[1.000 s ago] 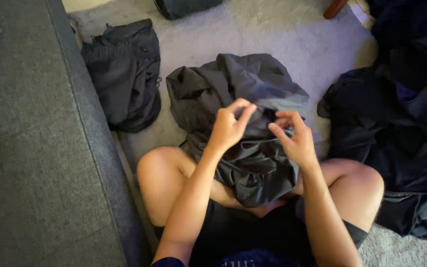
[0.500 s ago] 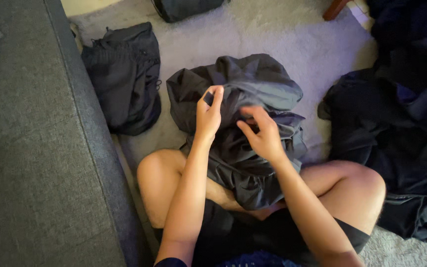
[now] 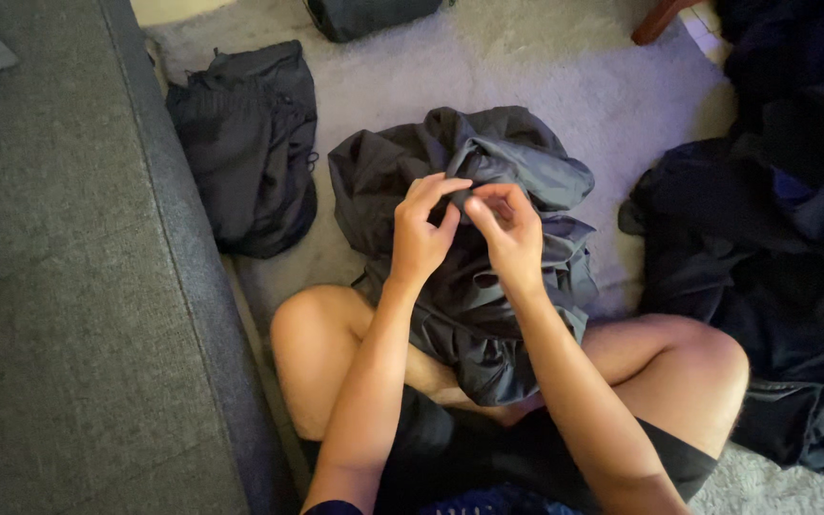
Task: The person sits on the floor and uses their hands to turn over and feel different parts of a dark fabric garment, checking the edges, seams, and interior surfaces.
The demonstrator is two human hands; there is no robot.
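A crumpled dark grey garment (image 3: 488,286) of thin fabric lies across my crossed legs and spreads onto the carpet. My left hand (image 3: 422,229) pinches a fold of it near the top between thumb and fingers. My right hand (image 3: 512,234) is right beside it, fingertips almost touching the left, gripping the same bunched fabric. Both hands hover over the middle of the garment.
A grey sofa (image 3: 69,286) fills the left side. A folded black garment (image 3: 250,143) lies on the light carpet (image 3: 584,86) next to it. A heap of dark clothes (image 3: 774,238) sits at the right. Another dark item (image 3: 364,14) lies at the top edge.
Both hands moved up the garment and came together. The fabric has been pulled and rearranged, with a fold now raised at the top.
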